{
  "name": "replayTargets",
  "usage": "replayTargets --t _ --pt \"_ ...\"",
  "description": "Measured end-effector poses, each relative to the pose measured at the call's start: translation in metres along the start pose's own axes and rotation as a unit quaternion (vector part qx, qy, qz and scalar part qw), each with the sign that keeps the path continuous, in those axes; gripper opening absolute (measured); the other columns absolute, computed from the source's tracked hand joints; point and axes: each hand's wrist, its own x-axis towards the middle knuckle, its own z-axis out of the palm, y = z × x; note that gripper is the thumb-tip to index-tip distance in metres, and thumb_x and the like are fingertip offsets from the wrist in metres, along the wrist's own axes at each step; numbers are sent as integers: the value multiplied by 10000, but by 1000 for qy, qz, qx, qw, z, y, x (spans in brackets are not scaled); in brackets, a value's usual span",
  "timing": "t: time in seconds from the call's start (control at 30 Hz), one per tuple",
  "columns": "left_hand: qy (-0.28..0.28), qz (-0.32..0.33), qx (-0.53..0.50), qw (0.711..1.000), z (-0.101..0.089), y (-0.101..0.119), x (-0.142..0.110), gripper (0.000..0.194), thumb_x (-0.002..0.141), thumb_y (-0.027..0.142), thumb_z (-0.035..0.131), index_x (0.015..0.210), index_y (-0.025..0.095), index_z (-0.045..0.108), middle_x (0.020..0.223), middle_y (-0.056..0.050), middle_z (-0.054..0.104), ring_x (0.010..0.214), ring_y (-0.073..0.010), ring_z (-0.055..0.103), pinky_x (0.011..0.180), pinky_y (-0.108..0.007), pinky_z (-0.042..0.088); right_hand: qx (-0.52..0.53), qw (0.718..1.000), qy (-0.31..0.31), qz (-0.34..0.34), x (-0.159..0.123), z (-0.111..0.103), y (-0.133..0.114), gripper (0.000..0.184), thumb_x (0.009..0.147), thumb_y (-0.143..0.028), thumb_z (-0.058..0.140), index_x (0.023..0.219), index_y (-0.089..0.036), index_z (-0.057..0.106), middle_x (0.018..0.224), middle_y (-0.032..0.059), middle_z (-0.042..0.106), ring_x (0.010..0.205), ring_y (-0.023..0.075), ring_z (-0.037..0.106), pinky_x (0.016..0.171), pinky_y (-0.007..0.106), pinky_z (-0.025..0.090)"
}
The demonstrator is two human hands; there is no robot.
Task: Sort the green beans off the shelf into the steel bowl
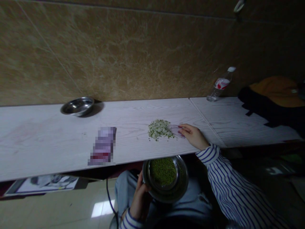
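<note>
My left hand (141, 194) grips the rim of a steel bowl (183, 187) below the counter's front edge, above my lap. Green beans (163, 171), which look like mung beans, lie in the bowl. On the counter, a loose pile of white grains mixed with green beans (159, 128) is spread out. My right hand (193, 136) is closed at the pile's right side. Its fingers pinch a thin, see-through plastic piece with purple marks (175, 129), whose left end touches the pile. I cannot tell whether it is a bag or a sheet.
On the pale wood-grain counter (133, 114), a second steel bowl (78, 107) stands at the back left. A blurred-out purple item (102, 146) lies near the front edge. To the right are a plastic bottle (220, 84) and a dark-and-tan cap or cloth (276, 92). A tiled wall (133, 51) rises behind.
</note>
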Motion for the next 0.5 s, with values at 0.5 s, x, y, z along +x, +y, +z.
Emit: replayTargets --t 0.5 --pt "12 -13 13 1000 5 6 -5 694 621 172 679 1304 297 699 1194 -51 760 1215 -360 609 935 -429 517 -47 998 -37 -9 -8 2 -10 235 848 -244 633 1047 -201 751 928 65 799 829 202 743 764 318 583"
